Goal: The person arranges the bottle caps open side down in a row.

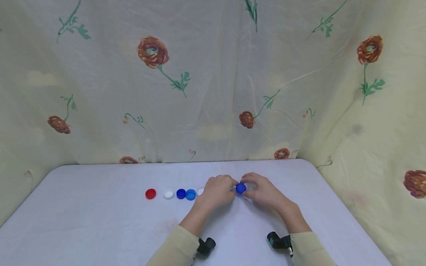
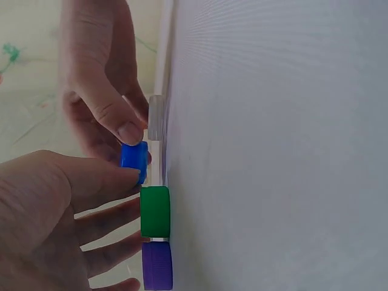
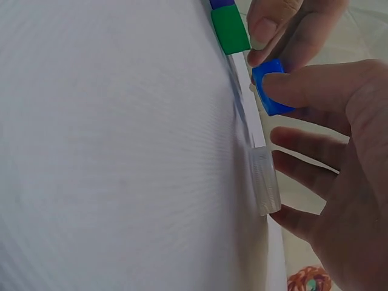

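Between my two hands is a blue bottle cap (image 1: pixel 240 188), lifted a little off the white table. My right hand (image 1: pixel 264 190) pinches it, with the thumb lying across its face in the right wrist view. From the other side, my left hand (image 1: pixel 217 190) holds the cap's edge with thumb and fingertip. Below my left fingers stand a green cap (image 2: pixel 155 212) and a purple cap (image 2: pixel 157 265), both hidden by that hand in the head view. A clear cap (image 3: pixel 265 182) stands on the table beside my right hand's lower fingers.
Left of my hands, a row on the table (image 1: pixel 100 221) holds a red cap (image 1: pixel 150 194), a white cap (image 1: pixel 168 194), a dark blue cap (image 1: pixel 181 193), a lighter blue cap (image 1: pixel 190 194) and a partly hidden white cap (image 1: pixel 200 191). A flowered curtain (image 1: pixel 206 74) hangs behind.
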Demonstrator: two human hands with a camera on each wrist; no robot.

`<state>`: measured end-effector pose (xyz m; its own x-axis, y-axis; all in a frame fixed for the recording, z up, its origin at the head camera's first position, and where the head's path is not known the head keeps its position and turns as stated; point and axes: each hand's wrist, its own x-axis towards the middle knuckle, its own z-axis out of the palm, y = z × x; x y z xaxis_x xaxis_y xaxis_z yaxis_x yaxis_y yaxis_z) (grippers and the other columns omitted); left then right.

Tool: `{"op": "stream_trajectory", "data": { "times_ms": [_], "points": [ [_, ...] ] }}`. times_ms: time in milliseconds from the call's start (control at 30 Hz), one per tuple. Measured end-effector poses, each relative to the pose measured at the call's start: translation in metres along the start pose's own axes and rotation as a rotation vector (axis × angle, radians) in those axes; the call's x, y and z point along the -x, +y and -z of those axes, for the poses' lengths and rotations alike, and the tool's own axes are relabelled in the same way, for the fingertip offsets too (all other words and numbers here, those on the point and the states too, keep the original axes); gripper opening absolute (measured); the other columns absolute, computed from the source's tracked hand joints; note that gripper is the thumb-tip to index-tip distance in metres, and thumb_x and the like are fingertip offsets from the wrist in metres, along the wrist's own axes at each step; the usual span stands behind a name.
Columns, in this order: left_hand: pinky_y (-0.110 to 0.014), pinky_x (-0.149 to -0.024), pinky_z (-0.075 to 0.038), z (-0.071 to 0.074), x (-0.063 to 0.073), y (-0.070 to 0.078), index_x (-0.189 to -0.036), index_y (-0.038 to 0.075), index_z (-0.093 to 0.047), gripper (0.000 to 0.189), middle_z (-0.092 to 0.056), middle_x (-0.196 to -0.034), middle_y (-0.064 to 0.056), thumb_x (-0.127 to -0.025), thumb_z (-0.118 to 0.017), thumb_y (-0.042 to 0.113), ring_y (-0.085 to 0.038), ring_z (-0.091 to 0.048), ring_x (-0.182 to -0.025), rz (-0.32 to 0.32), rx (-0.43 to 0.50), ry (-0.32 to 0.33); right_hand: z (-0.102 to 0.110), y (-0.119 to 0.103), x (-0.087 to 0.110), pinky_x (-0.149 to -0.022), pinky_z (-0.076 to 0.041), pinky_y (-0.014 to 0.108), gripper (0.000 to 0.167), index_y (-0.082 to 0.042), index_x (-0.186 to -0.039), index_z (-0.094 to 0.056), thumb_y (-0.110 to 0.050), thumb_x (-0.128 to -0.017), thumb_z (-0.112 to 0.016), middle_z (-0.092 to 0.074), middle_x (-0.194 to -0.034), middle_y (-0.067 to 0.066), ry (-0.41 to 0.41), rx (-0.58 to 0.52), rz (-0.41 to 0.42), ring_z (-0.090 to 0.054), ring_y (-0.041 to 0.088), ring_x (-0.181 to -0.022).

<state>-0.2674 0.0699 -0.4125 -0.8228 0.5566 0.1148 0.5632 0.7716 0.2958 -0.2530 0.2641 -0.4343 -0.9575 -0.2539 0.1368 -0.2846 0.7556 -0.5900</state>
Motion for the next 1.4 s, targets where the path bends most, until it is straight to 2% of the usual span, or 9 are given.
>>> {"op": "stream_trajectory", "data": {
  "times_ms": [200,400,600,767,1200,1400],
  "points": [
    [-0.046,-0.092,-0.053,0.000,0.001,0.001,-0.123,0.018,-0.072,0.034,-0.072,-0.122,-0.002,-0.089,-0.065,0.016,-0.023,-0.066,-0.116,0.013,0.023,-0.035,-0.001,-0.001,0.001,-0.112,-0.035,0.060,0.031,-0.007,-0.112,-0.071,-0.014,-0.083,-0.073,-0.062,-0.133,0.017,-0.018,0.031,-0.021,-0.051,0.042,-0.131],
    [-0.049,-0.097,-0.052,-0.001,0.003,0.000,-0.125,0.020,-0.071,0.035,-0.070,-0.126,-0.001,-0.090,-0.069,0.024,-0.024,-0.063,-0.121,0.047,0.034,-0.067,0.000,-0.003,0.003,-0.113,-0.033,0.062,0.030,-0.007,-0.112,-0.072,-0.018,-0.084,-0.074,-0.059,-0.137,0.018,-0.035,0.051,-0.070,-0.047,0.043,-0.134],
    [-0.053,-0.099,-0.050,0.001,0.006,0.000,-0.125,0.021,-0.070,0.037,-0.069,-0.127,-0.003,-0.088,-0.073,0.030,-0.026,-0.062,-0.122,0.067,0.057,-0.072,0.000,-0.005,0.003,-0.113,-0.032,0.064,0.031,-0.010,-0.114,-0.072,-0.022,-0.086,-0.074,-0.055,-0.142,0.017,-0.054,0.086,-0.133,-0.043,0.043,-0.138],
    [-0.054,-0.100,-0.049,0.002,0.007,0.000,-0.124,0.021,-0.070,0.038,-0.069,-0.126,-0.002,-0.088,-0.074,0.032,-0.026,-0.062,-0.120,0.070,0.052,-0.063,-0.001,-0.004,0.003,-0.113,-0.032,0.064,0.032,-0.011,-0.116,-0.071,-0.022,-0.086,-0.074,-0.053,-0.145,0.015,-0.059,0.091,-0.154,-0.042,0.042,-0.140],
    [-0.054,-0.103,-0.046,0.003,0.010,-0.004,-0.124,0.024,-0.070,0.044,-0.068,-0.129,-0.001,-0.083,-0.080,0.034,-0.026,-0.060,-0.123,0.105,0.042,-0.053,-0.001,-0.005,0.004,-0.112,-0.033,0.064,0.037,-0.015,-0.119,-0.069,-0.025,-0.084,-0.076,-0.053,-0.145,0.014,-0.065,0.065,-0.161,-0.043,0.041,-0.139],
    [-0.053,-0.101,-0.047,0.006,0.010,-0.007,-0.125,0.025,-0.069,0.047,-0.067,-0.130,-0.001,-0.080,-0.081,0.035,-0.025,-0.060,-0.121,0.106,0.048,-0.062,-0.001,-0.005,0.004,-0.113,-0.033,0.063,0.038,-0.017,-0.120,-0.068,-0.025,-0.084,-0.077,-0.053,-0.145,0.013,-0.063,0.056,-0.159,-0.043,0.040,-0.140]
  ]
}}
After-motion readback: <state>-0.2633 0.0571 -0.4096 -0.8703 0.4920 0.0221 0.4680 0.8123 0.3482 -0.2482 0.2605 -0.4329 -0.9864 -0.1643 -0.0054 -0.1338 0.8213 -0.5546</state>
